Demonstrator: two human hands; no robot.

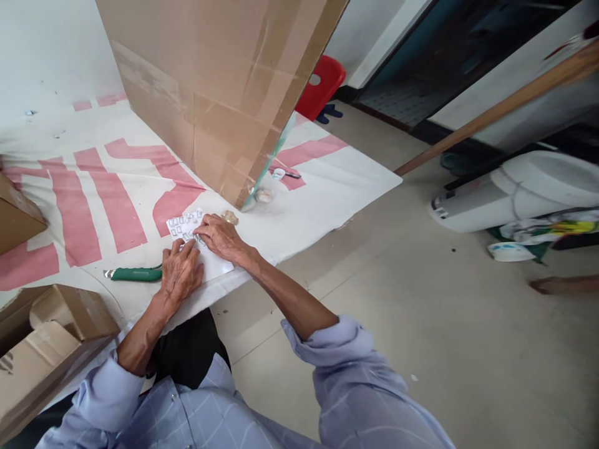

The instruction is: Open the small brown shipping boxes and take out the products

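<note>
A white sheet of paper (216,264) with several small dark-outlined rectangles on it lies at the table's near edge. My left hand (181,273) rests on the sheet's left side, its fingers stretched out and slightly bent. On the right part of the sheet, my right hand (221,238) has its fingertips drawn together. Whatever is between those fingertips is too small or hidden to name. A green utility knife (136,274) lies just left of my left hand, its end partly behind that hand. Beyond my right knuckles sits a small tan, clear-wrapped lump (229,217).
A large cardboard sheet or box (206,81) stands upright on the table behind my hands. An open cardboard box (51,349) is at the lower left, another box (16,212) at the left edge. A pen (291,175) lies farther right. A white bucket (538,187) is on the floor.
</note>
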